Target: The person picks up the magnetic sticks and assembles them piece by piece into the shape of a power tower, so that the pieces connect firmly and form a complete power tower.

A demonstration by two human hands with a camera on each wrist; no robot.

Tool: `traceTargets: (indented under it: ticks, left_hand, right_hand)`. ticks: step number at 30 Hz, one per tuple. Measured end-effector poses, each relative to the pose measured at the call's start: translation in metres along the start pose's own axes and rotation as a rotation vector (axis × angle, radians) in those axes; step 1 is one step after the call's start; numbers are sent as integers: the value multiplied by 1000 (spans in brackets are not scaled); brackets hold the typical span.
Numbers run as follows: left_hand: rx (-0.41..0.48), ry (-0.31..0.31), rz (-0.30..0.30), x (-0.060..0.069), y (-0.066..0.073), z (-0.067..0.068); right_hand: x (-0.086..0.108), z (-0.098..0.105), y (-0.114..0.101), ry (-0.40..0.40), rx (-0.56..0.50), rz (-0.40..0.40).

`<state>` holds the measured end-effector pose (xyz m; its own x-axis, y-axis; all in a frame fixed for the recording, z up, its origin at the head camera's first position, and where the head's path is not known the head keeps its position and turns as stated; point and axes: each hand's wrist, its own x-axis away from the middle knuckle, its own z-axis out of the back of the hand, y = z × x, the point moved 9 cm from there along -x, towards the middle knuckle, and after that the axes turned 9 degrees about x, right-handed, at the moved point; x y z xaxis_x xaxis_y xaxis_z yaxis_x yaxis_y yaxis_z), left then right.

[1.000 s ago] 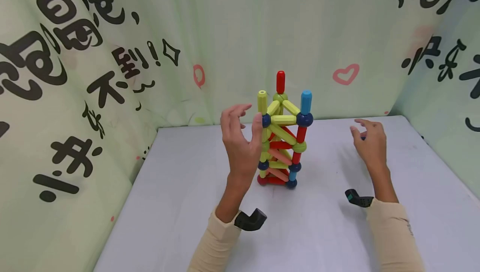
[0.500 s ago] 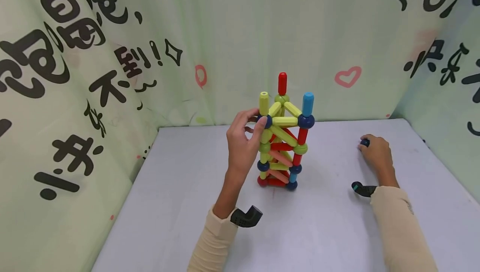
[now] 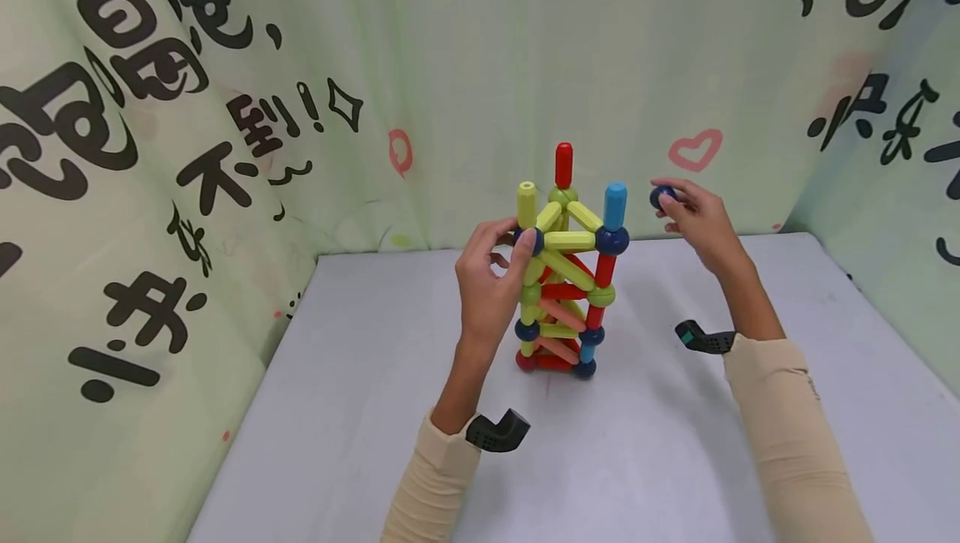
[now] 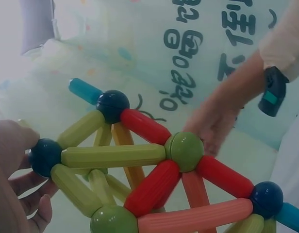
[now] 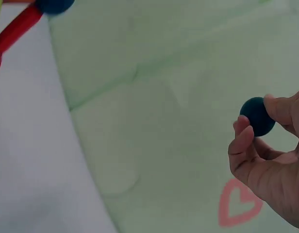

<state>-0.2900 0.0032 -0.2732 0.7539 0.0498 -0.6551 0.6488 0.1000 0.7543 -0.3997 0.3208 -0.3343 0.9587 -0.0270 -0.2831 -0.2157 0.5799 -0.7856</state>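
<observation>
A tower of coloured rods and balls point(image 3: 567, 241) stands upright on the table, with a red, a yellow and a blue rod point(image 3: 615, 206) pointing up from its top. My left hand point(image 3: 486, 285) pinches the dark blue ball point(image 4: 45, 158) at the tower's upper left corner, thumb in front and fingers behind. To the right of the tower my right hand point(image 3: 701, 222) is raised, apart from it. Between its thumb and fingers it pinches a loose dark blue ball point(image 5: 257, 116). The tower's lower left side is partly hidden behind my left hand.
The white table point(image 3: 360, 376) reaches back to a pale green curtain point(image 3: 450, 68) with black writing and pink drawings. The curtain also closes off the left and right sides. A black wrist camera point(image 3: 498, 431) sits on each wrist.
My left hand has closed in on the tower's upper left ball. My right hand went down to the table, took hold of the loose blue ball, and lifted it up and leftward.
</observation>
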Motion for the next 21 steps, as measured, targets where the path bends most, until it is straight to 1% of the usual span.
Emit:
traceTargets:
  ticks: [2, 6, 8, 11, 14, 16, 18, 21]
  left_hand:
    - [-1, 5, -9, 0, 1, 0]
    - [-5, 10, -20, 0, 1, -1]
    - [-3, 10, -21, 0, 1, -1]
    - [-5, 9, -17, 0, 0, -1]
    - [-6, 6, -14, 1, 0, -1]
    - [-5, 3, -15, 1, 0, 0]
    - [-2, 1, -15, 0, 0, 0]
    - [1, -6, -15, 0, 1, -1]
  right_hand:
    - [-6, 1, -34, 10, -70, 63]
    - [-10, 1, -93, 20, -231, 171]
    - [-10, 2, -120, 21, -303, 228]
    - [-11, 1, -155, 21, -365, 313]
    - [-14, -3, -182, -6, -369, 395]
    - [-16, -8, -194, -35, -320, 436]
    - [-17, -15, -202, -79, -265, 466]
    - [-17, -23, -204, -124, -218, 469]
